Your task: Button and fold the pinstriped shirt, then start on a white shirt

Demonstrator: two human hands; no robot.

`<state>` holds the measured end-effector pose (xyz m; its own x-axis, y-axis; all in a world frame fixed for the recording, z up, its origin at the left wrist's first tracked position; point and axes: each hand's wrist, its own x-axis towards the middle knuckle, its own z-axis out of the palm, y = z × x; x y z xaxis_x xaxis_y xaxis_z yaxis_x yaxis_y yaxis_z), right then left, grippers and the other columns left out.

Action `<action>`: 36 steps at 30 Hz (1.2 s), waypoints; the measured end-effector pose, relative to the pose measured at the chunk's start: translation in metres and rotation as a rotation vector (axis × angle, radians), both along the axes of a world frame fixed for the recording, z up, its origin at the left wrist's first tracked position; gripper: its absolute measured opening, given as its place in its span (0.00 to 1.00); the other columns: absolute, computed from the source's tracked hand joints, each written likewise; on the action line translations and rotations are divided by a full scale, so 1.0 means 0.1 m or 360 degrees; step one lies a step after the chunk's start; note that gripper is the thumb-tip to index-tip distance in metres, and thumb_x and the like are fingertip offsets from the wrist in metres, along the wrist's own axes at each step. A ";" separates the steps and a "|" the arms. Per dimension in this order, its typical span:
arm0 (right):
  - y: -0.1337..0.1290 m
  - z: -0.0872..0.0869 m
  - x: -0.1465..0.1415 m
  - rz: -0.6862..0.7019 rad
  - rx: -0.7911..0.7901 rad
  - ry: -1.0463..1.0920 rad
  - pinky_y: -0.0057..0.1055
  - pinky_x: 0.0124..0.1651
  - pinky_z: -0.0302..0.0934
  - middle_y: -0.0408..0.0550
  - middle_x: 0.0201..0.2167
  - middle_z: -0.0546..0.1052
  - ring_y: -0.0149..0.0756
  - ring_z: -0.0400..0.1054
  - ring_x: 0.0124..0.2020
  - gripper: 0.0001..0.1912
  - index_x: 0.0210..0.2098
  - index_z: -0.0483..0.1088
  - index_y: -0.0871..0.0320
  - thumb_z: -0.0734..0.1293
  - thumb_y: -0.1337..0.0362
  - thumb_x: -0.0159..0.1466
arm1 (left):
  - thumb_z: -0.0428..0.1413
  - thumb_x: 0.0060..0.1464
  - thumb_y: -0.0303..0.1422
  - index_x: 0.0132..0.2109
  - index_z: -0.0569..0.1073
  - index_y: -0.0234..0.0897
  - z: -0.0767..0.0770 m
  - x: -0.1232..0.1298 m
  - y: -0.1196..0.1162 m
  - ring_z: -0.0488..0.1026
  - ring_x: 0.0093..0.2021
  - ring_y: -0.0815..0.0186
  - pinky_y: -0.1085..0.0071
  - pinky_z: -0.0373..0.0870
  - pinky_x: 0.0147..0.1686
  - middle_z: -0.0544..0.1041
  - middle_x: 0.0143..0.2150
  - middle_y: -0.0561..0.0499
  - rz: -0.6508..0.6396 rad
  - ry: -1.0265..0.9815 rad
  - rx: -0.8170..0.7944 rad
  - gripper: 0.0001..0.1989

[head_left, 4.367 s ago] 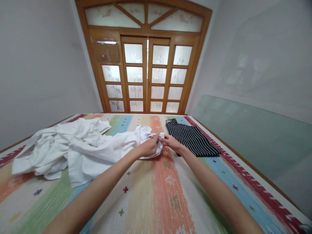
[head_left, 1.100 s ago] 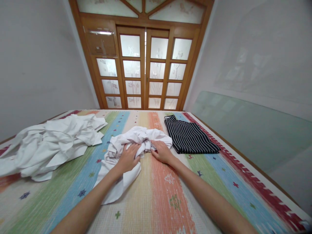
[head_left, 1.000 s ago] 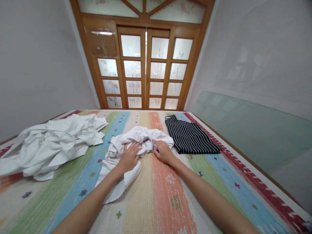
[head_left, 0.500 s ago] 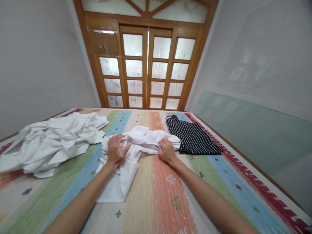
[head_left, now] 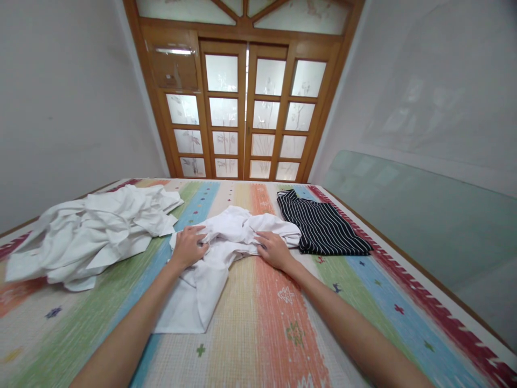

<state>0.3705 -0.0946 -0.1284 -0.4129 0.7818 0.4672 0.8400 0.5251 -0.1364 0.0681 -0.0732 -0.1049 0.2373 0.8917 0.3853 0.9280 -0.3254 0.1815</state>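
A crumpled white garment (head_left: 232,229) lies bunched in the middle of the bed, with one flat panel spreading toward me. Its exact kind is hard to make out among the folds. My left hand (head_left: 188,249) is closed on its left part, fingers curled and thumb close to them. On the right part rests my right hand (head_left: 275,250), open, its fingers stretched leftward and slightly apart over the cloth. A black garment with white stripes (head_left: 325,226), folded flat, touches or nearly touches the white one's right end.
A loose heap of white cloth (head_left: 109,231) covers the bed's left side. Colourful striped bedding (head_left: 238,334) lies beneath everything. A pale green headboard-like panel (head_left: 424,215) stands along the right edge. Wooden glazed doors (head_left: 246,113) are beyond the far end.
My right hand has loosened from its curled grip, and its fingers now reach out over the cloth. My left fingers and thumb have drawn closer together. The white garment has shifted only slightly.
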 end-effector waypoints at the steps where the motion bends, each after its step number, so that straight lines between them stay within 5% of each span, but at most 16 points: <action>1: 0.01 0.00 0.00 0.0020 -0.0008 -0.0010 0.35 0.52 0.57 0.53 0.49 0.75 0.41 0.66 0.50 0.14 0.43 0.74 0.58 0.60 0.69 0.63 | 0.53 0.47 0.31 0.40 0.79 0.41 0.00 0.01 0.00 0.64 0.59 0.47 0.50 0.60 0.57 0.73 0.58 0.47 -0.0098 0.0038 0.0035 0.14; 4: 0.00 0.03 0.01 0.0031 0.0001 -0.0079 0.32 0.44 0.58 0.52 0.36 0.76 0.39 0.66 0.40 0.11 0.34 0.73 0.59 0.59 0.71 0.61 | 0.51 0.47 0.27 0.45 0.77 0.39 0.01 0.06 -0.01 0.66 0.59 0.52 0.56 0.59 0.59 0.73 0.58 0.44 -0.0274 0.0130 -0.0011 0.18; 9: -0.06 0.09 -0.04 0.0057 -0.0007 -0.0193 0.30 0.36 0.52 0.49 0.27 0.73 0.36 0.63 0.31 0.12 0.27 0.69 0.59 0.56 0.70 0.61 | 0.46 0.56 0.33 0.54 0.69 0.35 0.06 0.12 -0.03 0.71 0.51 0.52 0.56 0.64 0.52 0.77 0.49 0.39 0.0026 0.0148 -0.0289 0.20; 15: -0.21 0.25 -0.19 0.0002 -0.0346 -0.0465 0.30 0.32 0.49 0.53 0.29 0.79 0.35 0.68 0.29 0.16 0.28 0.74 0.62 0.57 0.66 0.62 | 0.31 0.66 0.38 0.63 0.63 0.39 0.19 0.10 0.13 0.65 0.61 0.54 0.59 0.61 0.57 0.68 0.62 0.43 0.0010 0.0084 -0.0547 0.27; 22: -0.53 0.40 -0.36 0.0036 -0.0475 -0.0695 0.31 0.30 0.54 0.59 0.31 0.80 0.42 0.73 0.31 0.20 0.32 0.79 0.63 0.57 0.61 0.63 | 0.39 0.61 0.47 0.54 0.73 0.31 0.21 0.16 0.46 0.69 0.58 0.47 0.56 0.63 0.55 0.72 0.57 0.33 0.0021 0.0408 -0.0741 0.29; 29: -0.81 0.51 -0.38 0.0102 -0.0569 -0.0741 0.33 0.31 0.57 0.60 0.33 0.80 0.46 0.74 0.31 0.20 0.35 0.78 0.64 0.59 0.57 0.62 | 0.38 0.59 0.52 0.53 0.73 0.26 0.22 0.19 0.66 0.71 0.55 0.46 0.57 0.64 0.52 0.72 0.56 0.28 0.0013 0.0470 -0.0788 0.35; 33: -0.84 0.54 -0.27 0.0125 -0.0595 -0.0669 0.33 0.33 0.59 0.57 0.37 0.79 0.45 0.74 0.34 0.18 0.39 0.76 0.61 0.60 0.57 0.61 | 0.41 0.54 0.58 0.59 0.68 0.24 0.25 0.20 0.61 0.68 0.58 0.45 0.58 0.62 0.54 0.69 0.59 0.28 -0.0021 0.0445 -0.0777 0.42; 36: -0.79 0.53 -0.18 0.0017 -0.0585 -0.0648 0.33 0.36 0.60 0.57 0.39 0.78 0.45 0.73 0.38 0.15 0.41 0.74 0.61 0.60 0.60 0.61 | 0.43 0.49 0.63 0.66 0.58 0.23 0.27 0.24 0.52 0.57 0.66 0.43 0.57 0.55 0.60 0.58 0.66 0.26 -0.0061 0.0423 -0.0833 0.51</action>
